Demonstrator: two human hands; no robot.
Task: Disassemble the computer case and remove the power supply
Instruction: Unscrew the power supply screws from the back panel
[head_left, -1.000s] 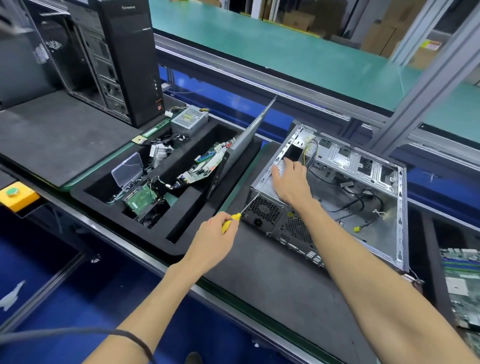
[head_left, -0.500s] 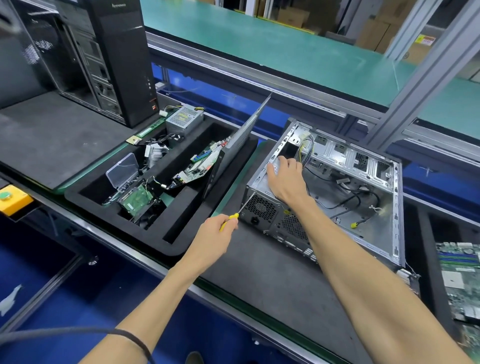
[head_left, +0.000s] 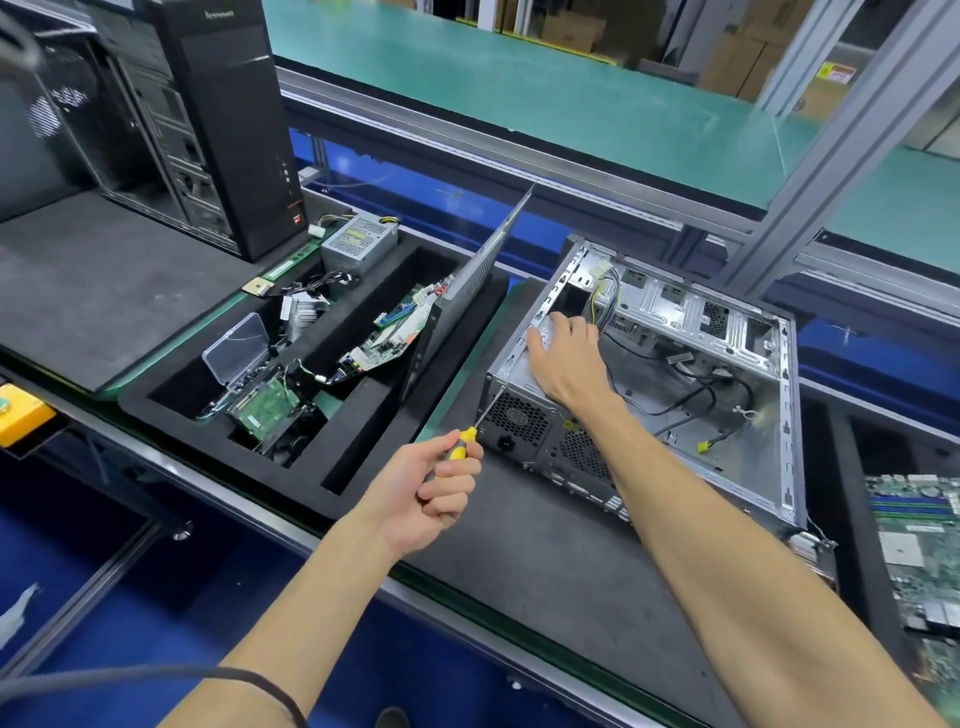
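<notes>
The power supply is still sitting in the near-left corner of the open computer case, which is lying on its side on the dark surface with its side panel already off and its inside showing loose cables and bare drive bays. The right hand is resting flat on top of the unit, fingers spread toward the bundle of coloured wires at the far end — steadying it rather than gripping it. The left hand is clamped around the yellow-handled screwdriver, whose shaft is reaching up to the top-left corner of the unit's rear face, where the tip is meeting what looks like a mounting screw, too small to make out. Compared with a second ago, the left hand has rolled on the handle, the palm now turning upward, while the tip is staying at the same corner and the right hand has barely shifted — so a screw is probably being turned out, and the unit is not yet free to lift. Left of the case, a grey side panel is leaning in a black foam tray holding a removed motherboard, a hard drive and another power supply; a black tower is standing beyond.
</notes>
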